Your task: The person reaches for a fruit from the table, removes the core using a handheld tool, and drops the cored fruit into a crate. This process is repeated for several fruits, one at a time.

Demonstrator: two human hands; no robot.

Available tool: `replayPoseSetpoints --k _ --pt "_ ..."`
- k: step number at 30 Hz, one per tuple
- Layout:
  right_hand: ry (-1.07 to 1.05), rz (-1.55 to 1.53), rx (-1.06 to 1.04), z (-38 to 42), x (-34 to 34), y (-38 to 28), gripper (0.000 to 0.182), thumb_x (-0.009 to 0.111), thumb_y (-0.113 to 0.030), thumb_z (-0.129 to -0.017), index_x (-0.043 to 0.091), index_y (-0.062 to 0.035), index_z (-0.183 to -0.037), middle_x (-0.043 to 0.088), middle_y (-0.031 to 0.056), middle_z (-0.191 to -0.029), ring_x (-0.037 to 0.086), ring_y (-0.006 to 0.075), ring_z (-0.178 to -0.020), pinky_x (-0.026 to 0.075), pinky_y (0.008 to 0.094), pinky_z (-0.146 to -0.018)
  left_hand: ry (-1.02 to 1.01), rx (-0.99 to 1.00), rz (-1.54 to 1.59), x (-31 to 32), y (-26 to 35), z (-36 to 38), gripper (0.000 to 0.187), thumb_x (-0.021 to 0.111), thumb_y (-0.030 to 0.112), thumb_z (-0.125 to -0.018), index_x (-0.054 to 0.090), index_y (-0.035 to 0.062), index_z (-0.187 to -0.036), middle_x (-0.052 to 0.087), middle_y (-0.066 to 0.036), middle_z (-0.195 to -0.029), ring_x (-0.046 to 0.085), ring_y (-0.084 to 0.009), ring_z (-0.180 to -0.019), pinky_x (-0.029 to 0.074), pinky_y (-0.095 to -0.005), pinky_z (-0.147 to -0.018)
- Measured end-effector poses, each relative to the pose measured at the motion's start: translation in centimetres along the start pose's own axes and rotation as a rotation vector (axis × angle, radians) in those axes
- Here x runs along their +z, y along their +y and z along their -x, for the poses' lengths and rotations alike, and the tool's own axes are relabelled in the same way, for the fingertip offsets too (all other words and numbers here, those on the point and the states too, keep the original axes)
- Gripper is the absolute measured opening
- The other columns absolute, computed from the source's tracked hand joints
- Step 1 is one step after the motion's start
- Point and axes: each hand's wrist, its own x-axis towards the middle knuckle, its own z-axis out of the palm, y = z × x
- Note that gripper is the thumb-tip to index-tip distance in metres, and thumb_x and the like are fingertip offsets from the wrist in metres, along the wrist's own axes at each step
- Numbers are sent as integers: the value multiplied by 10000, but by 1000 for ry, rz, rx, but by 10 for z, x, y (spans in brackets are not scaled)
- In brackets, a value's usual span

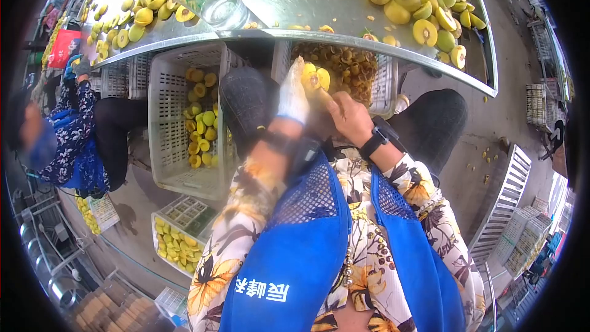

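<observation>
My left hand (294,93), in a white glove, is closed around a cut yellow peach (315,77) just in front of the table edge. The cut face of the fruit is turned up. My bare right hand (350,117) is close beside the peach on its right, fingers bent and pressed together. What those fingers hold, if anything, is blurred and I cannot make it out. Below and beyond both hands stands a white crate (384,86) with many brownish peach scraps (350,64) in it.
A metal table (289,0) bears piles of halved peaches (424,0) and a blue-lidded clear jar (212,0). Left of my knee is a white crate (166,104) with peach halves; a smaller crate (178,249) stands nearer. Another person (74,123) sits at left.
</observation>
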Motion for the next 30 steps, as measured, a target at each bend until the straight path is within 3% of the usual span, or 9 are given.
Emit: replayPoseSetpoints --k 4,11,20,23,26,30 --pt "27 -48 25 0 -4 -8 284 552 -234 -825 500 -26 -1011 600 226 -788 579 404 -735 468 449 -650 -28 -1 14 1 0 0 320 541 349 -863 556 55 -988 534 -43 -853 537 -144 -746 465 -263 -658" --pt "-21 -49 266 -2 -3 -2 278 541 -247 -830 509 -7 -965 577 255 -755 563 423 -740 445 466 -639 -16 140 -23 -4 -15 -15 282 538 333 -875 560 58 -934 541 -24 -810 526 -110 -696 454 -225 -627" --pt "-62 -173 404 -3 16 20 321 491 -302 -849 519 10 -919 575 264 -754 557 436 -754 439 468 -650 -19 76 -46 12 -6 -7 264 558 329 -866 561 67 -890 548 -28 -790 531 -112 -689 453 -232 -611" --pt "-80 -175 425 -6 13 15 320 476 -295 -852 515 16 -916 575 272 -753 556 442 -755 439 474 -658 -1 137 -145 7 -10 -12 272 551 314 -868 564 46 -911 558 -38 -812 537 -114 -717 457 -244 -629" --pt "-121 -164 481 -11 12 10 313 460 -263 -852 490 43 -905 570 292 -742 555 450 -748 444 476 -663 11 211 -380 10 -8 -7 440 503 425 -872 558 39 -1074 575 -71 -987 565 -143 -872 481 -282 -732" --pt "-152 -175 535 -13 22 8 276 465 -189 -823 449 76 -901 563 314 -731 558 456 -738 454 472 -666 22 197 -405 2 -17 -19 456 500 414 -875 553 17 -1092 579 -81 -1004 572 -160 -879 484 -288 -735"
